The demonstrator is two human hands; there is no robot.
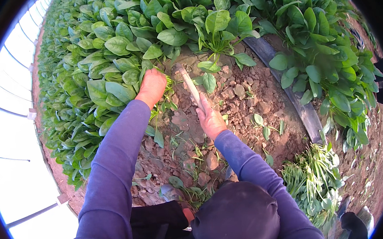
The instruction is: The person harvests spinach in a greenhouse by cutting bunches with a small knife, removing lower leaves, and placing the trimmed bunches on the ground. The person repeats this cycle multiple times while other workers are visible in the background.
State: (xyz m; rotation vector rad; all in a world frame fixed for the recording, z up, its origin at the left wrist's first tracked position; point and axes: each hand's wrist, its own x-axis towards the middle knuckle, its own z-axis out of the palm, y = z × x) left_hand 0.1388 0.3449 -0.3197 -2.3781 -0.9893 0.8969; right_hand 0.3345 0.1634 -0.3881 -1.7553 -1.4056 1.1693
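My left hand (153, 86) is closed around leafy green plants that look like spinach (119, 91), at the cut edge of the dense stand. Pale stems (168, 91) show beside its fingers. My right hand (210, 120) grips the wooden handle (191, 86) of a hand tool, index finger laid along it. The handle slants up and left, ending in a dark head (177, 68) close to the soil, just right of my left hand. The tool's blade cannot be made out.
Cloddy brown soil (233, 93) with loose leaves lies before me. A flat dark hose (289, 86) runs along the right, beside another row of plants (327, 60). Harvested plants (312, 174) are heaped at lower right. Translucent greenhouse sheeting (16, 131) with ribs stands left.
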